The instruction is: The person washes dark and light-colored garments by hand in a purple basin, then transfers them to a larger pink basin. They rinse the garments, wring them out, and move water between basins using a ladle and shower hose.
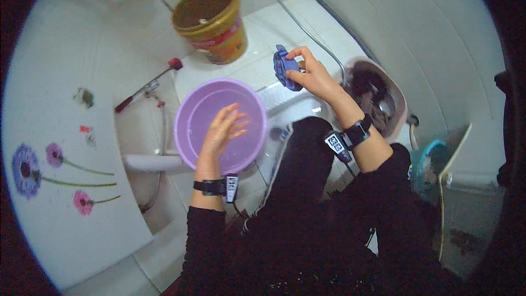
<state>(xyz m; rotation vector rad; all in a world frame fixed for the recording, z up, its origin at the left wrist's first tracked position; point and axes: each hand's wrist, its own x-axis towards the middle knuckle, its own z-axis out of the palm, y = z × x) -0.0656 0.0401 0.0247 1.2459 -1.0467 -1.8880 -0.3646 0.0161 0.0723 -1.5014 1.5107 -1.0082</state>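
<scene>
Item: blue scrubbing brush (pixel 285 67), small moulded plastic piece, pinched at its right edge by the fingers (pixel 298 55) of the right hand (pixel 315 77), held in the air above the white tiled floor (pixel 263 33) between the purple basin (pixel 189 111) and the pink basin (pixel 402 99) of dark wet cloth. Judged light and stiff, likely slick when wet; best taken across its back with thumb opposed. Left hand (pixel 223 127): fingers spread and loose, hovering inside the purple basin, gripping nothing; whether they touch water I cannot tell. That basin looks light but would slop if lifted; grip at the rim. Nearby: yellow bucket (pixel 213 22) at the floor's far edge.
</scene>
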